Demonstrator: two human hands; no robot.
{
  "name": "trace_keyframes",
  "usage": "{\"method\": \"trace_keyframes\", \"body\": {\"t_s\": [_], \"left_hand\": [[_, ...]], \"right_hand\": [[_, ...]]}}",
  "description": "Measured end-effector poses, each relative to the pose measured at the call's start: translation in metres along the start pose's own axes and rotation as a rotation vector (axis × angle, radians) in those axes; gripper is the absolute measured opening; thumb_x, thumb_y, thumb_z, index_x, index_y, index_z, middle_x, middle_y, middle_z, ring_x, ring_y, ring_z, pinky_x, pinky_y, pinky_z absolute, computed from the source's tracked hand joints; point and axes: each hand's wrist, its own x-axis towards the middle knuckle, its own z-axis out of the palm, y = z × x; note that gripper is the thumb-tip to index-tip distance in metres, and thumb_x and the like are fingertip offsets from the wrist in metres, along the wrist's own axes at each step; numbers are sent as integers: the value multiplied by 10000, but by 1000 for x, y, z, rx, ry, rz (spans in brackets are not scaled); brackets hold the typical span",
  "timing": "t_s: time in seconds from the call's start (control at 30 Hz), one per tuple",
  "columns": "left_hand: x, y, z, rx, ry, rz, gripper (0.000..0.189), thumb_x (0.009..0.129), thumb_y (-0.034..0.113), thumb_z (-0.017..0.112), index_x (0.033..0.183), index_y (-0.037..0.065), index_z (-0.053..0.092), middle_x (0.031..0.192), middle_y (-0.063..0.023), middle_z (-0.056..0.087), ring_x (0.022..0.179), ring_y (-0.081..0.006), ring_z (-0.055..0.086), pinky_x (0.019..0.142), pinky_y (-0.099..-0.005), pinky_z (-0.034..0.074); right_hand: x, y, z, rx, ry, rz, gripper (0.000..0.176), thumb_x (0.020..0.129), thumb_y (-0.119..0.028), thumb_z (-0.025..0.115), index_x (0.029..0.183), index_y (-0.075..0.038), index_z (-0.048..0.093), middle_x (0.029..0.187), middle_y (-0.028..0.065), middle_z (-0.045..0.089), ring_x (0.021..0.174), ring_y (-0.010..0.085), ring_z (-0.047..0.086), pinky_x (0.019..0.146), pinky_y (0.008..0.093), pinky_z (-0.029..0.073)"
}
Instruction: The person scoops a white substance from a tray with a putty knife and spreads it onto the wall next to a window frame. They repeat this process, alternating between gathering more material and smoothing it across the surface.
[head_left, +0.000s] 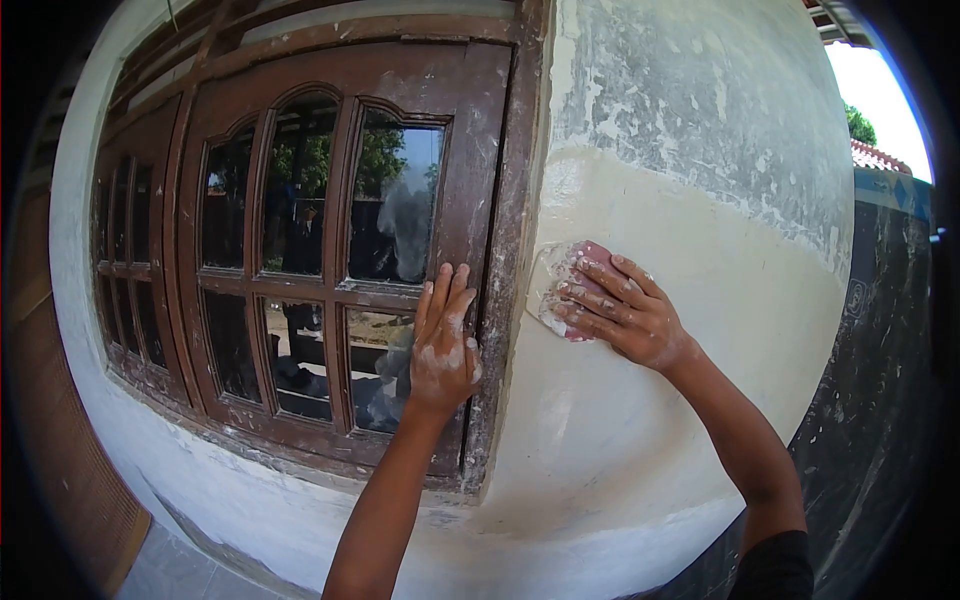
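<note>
Currently ours: left hand point(443, 345), fingers nearly together, on brown wooden window frame point(470, 190); right hand point(632, 318), fingers slightly spread, pressing flat pink, cream-smeared pad point(582, 285) to cream-coated wall point(640, 400).

The only view, worn on the head, looks forward and somewhat down from close range at a brown window point(450, 130) filling the left of the frame and a plastered wall point(620, 430) on the right. Its wide lens bows the edges, with dark corners; both forearms enter from the bottom.
</note>
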Motion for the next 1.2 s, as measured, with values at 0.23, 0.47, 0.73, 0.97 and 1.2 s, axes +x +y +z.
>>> {"method": "trace_keyframes", "body": {"t_s": [0.23, 0.47, 0.73, 0.97, 1.2], "left_hand": [[0, 1, -1, -14, -18, -16, 459, 894, -12, 410, 1350, -8, 464, 1508, -251, 473, 1462, -439, 363, 1218, -575, 224], [-1, 0, 0, -17, -9, -2, 422, 935, 30, 405, 1350, -8, 465, 1501, -262, 476, 1454, -443, 374, 1215, -576, 231], [-1, 0, 1, -3, -8, -6, 445, 902, 6, 416, 1345, -9, 458, 1491, -258, 488, 1455, -436, 378, 1212, -577, 238], [-2, 0, 1, -10, -4, -4, 469, 870, -12, 426, 1338, -3, 460, 1503, -246, 480, 1458, -431, 374, 1216, -579, 236], [-1, -3, 3, -48, 13, 2, 452, 896, 24, 436, 1346, -3, 464, 1515, -240, 471, 1461, -423, 374, 1217, -572, 243]], "right_hand": [[-2, -1, -2, 17, -34, 35, 300, 851, -163, 737, 1138, -249, 753, 1287, -54, 700, 1306, 187, 579, 1192, 455, 387], [-14, -5, -5, -1, 32, 59, 263, 814, -227, 752, 1077, -232, 758, 1267, -49, 699, 1283, 196, 598, 1169, 462, 418], [-9, -12, -12, -17, 62, 106, 276, 839, -239, 756, 1114, -253, 755, 1311, -73, 682, 1309, 195, 576, 1174, 469, 393], [-9, -31, 0, -108, 10, 151, 356, 863, -246, 747, 1217, -277, 723, 1308, -64, 688, 1335, 179, 546, 1161, 494, 363], [-47, -67, -23, -88, -23, 207, 229, 829, -310, 792, 1055, -273, 775, 1205, -83, 730, 1287, 199, 593, 1141, 542, 316]]}}
